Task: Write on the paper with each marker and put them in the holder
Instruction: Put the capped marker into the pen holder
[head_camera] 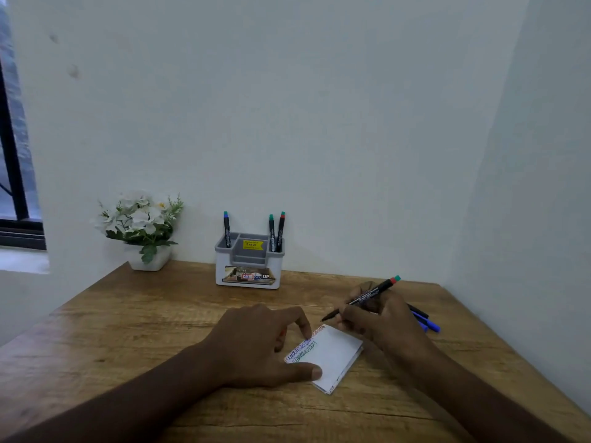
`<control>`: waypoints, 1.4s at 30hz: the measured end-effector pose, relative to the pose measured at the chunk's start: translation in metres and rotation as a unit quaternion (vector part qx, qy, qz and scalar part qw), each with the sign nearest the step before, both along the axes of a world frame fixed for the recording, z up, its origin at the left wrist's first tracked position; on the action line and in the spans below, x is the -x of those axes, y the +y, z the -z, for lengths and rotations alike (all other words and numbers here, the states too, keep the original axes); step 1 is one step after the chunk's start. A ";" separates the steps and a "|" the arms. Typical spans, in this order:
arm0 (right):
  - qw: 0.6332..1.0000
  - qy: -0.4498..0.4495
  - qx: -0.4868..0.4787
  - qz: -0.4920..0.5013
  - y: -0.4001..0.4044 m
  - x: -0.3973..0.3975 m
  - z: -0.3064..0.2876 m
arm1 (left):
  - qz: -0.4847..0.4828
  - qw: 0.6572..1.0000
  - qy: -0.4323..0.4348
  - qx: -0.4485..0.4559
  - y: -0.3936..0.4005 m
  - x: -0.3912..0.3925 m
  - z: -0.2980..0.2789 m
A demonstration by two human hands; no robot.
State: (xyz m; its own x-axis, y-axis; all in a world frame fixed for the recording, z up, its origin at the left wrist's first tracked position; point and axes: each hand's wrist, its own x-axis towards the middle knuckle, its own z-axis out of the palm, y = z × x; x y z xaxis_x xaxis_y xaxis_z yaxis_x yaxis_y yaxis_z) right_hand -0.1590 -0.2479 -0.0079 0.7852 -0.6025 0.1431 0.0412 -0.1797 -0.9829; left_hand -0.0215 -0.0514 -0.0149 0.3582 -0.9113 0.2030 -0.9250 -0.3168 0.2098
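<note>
Marker (361, 298) pinched in the right hand (380, 318), tip poised just above the paper (329, 356). Left hand (256, 340) lies flat, straight fingers pressing the paper's near edge. Beyond both hands, the holder (248, 266) already carries three markers (271, 233); more markers (427, 322) lie right of the right hand.

A matt, wood-grain table (128, 330) carries a small white paper pad (332, 356), a smooth grey-and-white plastic holder (248, 266) with glossy printed labels, and black plastic markers (425, 319) capped in blue.
</note>
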 end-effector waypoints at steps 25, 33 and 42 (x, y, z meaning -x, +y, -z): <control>0.949 0.108 0.295 -0.031 0.006 -0.002 0.009 | -0.006 1.000 -0.003 0.015 0.001 -0.002 0.002; 0.951 0.107 0.288 -0.025 0.002 -0.005 0.012 | -0.009 1.000 -0.003 0.021 0.002 -0.001 0.003; 0.954 0.117 0.273 -0.025 -0.002 -0.005 0.012 | -0.008 1.000 0.001 0.013 0.002 0.001 0.001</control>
State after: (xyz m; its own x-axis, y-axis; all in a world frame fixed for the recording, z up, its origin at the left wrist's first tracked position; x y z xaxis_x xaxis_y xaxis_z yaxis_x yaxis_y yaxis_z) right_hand -0.1537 -0.2494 -0.0203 0.8602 -0.4489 0.2419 -0.1461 -0.6715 -0.7265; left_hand -0.0224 -0.0496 -0.0155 0.3723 -0.9001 0.2263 -0.9197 -0.3251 0.2201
